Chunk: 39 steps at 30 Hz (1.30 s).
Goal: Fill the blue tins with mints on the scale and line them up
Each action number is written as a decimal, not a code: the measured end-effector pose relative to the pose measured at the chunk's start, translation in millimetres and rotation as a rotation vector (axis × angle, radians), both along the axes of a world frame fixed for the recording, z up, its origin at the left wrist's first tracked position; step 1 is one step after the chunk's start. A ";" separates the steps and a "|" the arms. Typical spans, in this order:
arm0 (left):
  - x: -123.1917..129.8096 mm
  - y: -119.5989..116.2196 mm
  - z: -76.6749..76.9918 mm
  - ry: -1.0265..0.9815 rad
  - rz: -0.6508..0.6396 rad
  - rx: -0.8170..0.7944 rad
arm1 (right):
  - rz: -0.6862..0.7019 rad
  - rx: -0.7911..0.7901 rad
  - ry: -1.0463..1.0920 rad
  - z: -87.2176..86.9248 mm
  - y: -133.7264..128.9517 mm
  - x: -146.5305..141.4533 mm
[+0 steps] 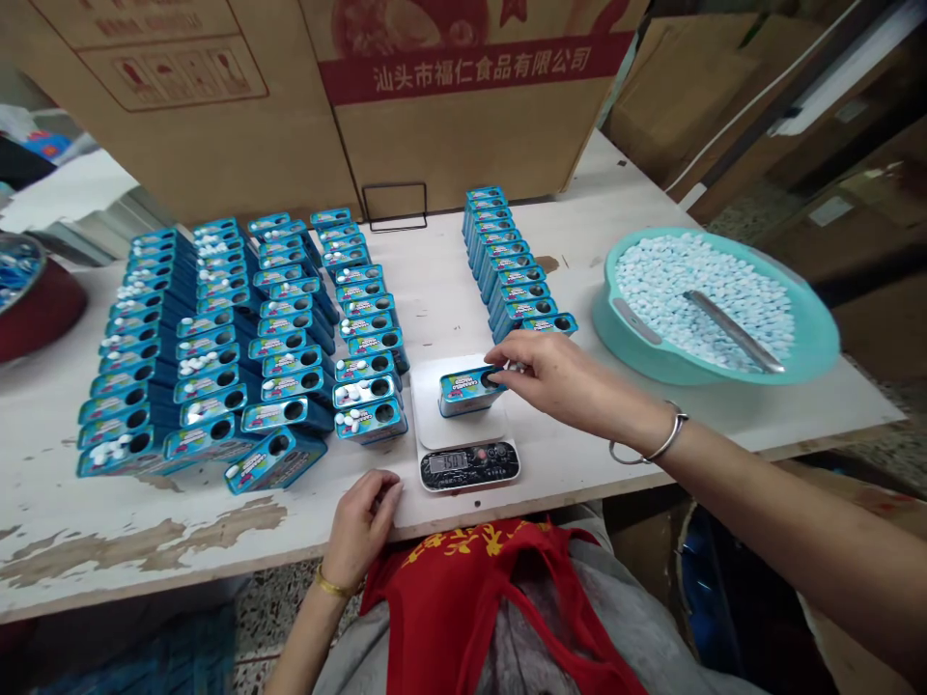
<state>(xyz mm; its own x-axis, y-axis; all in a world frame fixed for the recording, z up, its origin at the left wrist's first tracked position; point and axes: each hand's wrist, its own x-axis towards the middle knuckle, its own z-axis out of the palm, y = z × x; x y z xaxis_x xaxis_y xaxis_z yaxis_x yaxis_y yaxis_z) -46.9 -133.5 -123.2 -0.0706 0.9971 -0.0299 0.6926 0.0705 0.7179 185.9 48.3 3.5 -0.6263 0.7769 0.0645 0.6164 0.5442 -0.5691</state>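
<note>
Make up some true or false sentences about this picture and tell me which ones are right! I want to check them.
1. The right hand touches a blue tin on a digital scale. True.
2. The left hand is holding a tin. False: no tin is in it; it is at the table's edge.
3. The teal basin is full of tins. False: it holds white candies and a metal scoop.
4. A gold-coloured bracelet is on the left wrist. True.
5. The red band on the cardboard box is blank. False: it has white Chinese writing.
6. Many more blue tins stand in rows on the table. True.
</note>
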 end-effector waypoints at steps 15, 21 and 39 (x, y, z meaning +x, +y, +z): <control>1.4 -1.6 -6.7 0.018 0.017 0.040 | -0.510 -1.026 0.809 -14.6 0.2 39.8; 1.1 -2.1 -9.0 0.051 0.025 0.047 | -0.590 -1.129 0.655 -26.0 -21.5 57.5; 11.2 0.5 1.6 0.036 0.080 0.223 | -0.355 -0.659 0.687 -1.3 -13.0 5.4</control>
